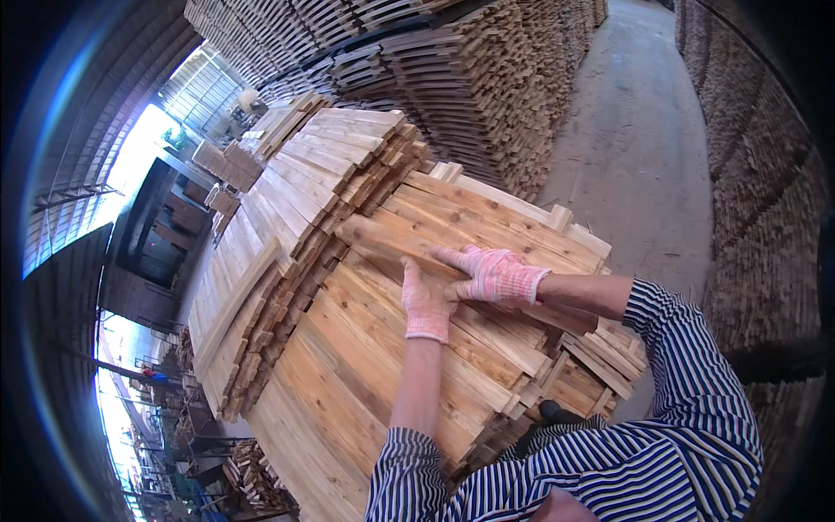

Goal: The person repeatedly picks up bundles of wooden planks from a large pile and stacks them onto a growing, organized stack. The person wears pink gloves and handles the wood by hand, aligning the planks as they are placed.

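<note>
My left hand (426, 304), in a pink and white knitted glove, holds a wooden board (383, 239) at its near edge. My right hand (500, 274), gloved alike, grips the same board just to the right, its index finger stretched along the wood. Part of the left hand's fingers is hidden. The board appears slightly raised and tilted over a layer of flat, knotty boards (335, 348). Between and around the hands, more of these boards lie side by side.
A higher stack of boards (304, 165) adjoins on the left, with a loose board (235, 304) on top. Tall lumber stacks (513, 96) rise behind. A concrete aisle (639, 130) runs at the right beside another stack (757, 217). Short offcuts (600, 365) lie near my right side.
</note>
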The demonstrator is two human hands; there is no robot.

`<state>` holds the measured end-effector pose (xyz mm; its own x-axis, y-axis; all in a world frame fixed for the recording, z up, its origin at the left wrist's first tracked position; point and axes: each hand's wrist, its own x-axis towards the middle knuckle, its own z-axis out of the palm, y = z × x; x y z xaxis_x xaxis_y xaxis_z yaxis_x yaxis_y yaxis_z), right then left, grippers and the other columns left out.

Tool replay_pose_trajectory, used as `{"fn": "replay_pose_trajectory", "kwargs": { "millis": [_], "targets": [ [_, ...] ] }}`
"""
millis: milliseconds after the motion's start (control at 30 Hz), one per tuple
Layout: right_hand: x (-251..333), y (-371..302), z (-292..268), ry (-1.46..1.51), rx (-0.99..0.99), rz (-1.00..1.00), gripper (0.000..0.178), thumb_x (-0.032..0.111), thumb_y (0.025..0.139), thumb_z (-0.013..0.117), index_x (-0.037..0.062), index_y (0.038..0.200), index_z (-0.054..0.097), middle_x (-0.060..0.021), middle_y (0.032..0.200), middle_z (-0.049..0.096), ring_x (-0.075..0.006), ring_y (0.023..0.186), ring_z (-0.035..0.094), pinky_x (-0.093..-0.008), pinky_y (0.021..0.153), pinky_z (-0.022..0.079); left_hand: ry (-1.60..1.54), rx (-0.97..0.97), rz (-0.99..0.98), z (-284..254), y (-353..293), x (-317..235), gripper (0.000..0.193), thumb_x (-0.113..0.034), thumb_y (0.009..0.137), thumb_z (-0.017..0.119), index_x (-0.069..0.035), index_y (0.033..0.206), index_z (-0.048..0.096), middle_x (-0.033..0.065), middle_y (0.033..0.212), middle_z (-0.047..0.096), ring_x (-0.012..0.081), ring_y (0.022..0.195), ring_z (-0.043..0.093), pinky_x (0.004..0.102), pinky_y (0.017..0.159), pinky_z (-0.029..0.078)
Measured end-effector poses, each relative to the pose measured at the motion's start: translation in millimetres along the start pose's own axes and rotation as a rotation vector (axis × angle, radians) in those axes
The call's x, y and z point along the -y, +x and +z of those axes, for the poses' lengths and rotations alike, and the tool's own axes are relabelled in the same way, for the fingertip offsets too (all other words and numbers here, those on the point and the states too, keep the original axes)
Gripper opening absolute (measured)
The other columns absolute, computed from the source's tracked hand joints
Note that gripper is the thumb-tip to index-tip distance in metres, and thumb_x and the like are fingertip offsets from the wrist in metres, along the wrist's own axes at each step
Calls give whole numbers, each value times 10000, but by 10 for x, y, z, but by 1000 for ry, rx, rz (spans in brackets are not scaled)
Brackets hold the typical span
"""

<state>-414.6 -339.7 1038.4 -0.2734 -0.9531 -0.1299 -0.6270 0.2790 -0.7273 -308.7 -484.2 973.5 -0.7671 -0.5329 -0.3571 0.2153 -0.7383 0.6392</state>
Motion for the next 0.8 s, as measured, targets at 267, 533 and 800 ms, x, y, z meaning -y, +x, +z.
{"fn": "replay_pose_trajectory", "kwargs": {
  "millis": [267,533,800],
  "targets": [
    [-841,50,-507,33,-347,-119,776,436,792,667,293,1525,456,-181,1337,648,-330,1178,652,-397,992,512,1547,-3,583,245,229,23,813,-582,966,557,-25,1529,375,256,1528,422,436,1375,441,453,1131,389],
    [-1700,334,-891,-158,-315,203,683,346,831,660,336,1494,495,-164,1126,728,-296,1047,708,-418,886,554,2296,-43,615,-129,300,290,797,-561,1015,402,-56,1606,228,219,1631,282,405,1519,218,536,1245,133],
    [-1661,874,-688,-164,-403,143,490,470,1031,458,232,1451,545,-217,1190,699,-400,1127,658,-471,960,522,2330,-68,511,-2,374,324,799,-605,1035,316,-65,1614,208,192,1662,234,388,1547,157,520,1264,64]
  ]
}}
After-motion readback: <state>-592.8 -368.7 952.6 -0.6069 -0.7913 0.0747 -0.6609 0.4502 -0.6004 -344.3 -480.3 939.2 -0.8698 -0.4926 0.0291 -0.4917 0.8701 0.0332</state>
